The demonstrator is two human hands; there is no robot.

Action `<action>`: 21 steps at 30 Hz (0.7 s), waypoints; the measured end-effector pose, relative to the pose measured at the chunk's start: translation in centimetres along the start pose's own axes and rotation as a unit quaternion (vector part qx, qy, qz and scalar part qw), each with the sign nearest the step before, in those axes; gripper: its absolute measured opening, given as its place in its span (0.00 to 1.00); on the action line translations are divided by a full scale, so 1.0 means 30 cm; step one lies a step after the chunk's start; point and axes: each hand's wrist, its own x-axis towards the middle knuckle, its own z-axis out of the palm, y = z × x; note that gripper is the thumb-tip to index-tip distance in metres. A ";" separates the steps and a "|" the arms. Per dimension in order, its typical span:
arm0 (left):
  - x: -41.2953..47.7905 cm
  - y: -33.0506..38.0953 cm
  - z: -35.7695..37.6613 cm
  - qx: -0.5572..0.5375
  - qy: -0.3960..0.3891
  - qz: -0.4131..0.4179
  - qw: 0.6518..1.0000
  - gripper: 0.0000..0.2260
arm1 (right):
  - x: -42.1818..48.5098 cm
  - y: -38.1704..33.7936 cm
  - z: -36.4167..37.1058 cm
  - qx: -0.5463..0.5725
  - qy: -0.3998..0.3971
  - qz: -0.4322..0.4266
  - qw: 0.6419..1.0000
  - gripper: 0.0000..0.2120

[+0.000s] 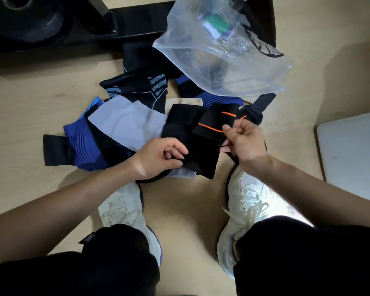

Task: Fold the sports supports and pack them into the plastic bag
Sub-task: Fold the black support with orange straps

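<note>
Black support (192,146): held between both hands for folding.
Left hand (158,158): pinches its near edge, anchoring.
Right hand (242,142): pinches the orange-trimmed flap (212,122).
Bag (254,71): far right, waiting.

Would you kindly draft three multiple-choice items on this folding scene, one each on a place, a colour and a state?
1. Where does the plastic bag lie?
A. at the far side of the pile of supports
B. on the person's knees
C. hanging from a hook

2. What colour is the trim on the black support held by the left hand and the right hand?
A. green
B. orange
C. yellow

3. What is the right hand doing?
A. resting open and idle
B. pinching the black support's edge
C. reaching inside the plastic bag

Answers:
1. A, since the bag sits past the pile, away from the person.
2. B, since orange lines cross the black fabric.
3. B, since thumb and fingers close on the edge.
</note>
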 end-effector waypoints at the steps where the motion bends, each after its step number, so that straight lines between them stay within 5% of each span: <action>1: -0.009 -0.006 -0.005 -0.003 0.004 -0.005 1.000 0.14 | 0.014 -0.006 -0.028 -0.014 0.004 -0.004 1.000 0.15; 13: 0.028 0.116 0.008 -0.196 0.098 -0.080 0.972 0.26 | -0.043 -0.014 -0.040 0.010 -0.179 -0.043 0.983 0.05; 15: 0.031 0.139 0.026 -0.217 0.100 -0.065 0.969 0.21 | -0.058 -0.016 -0.026 0.003 -0.211 -0.050 0.976 0.03; 21: 0.020 0.142 0.064 -0.152 0.199 -0.057 0.966 0.14 | -0.083 -0.014 0.000 0.006 -0.162 -0.054 0.985 0.04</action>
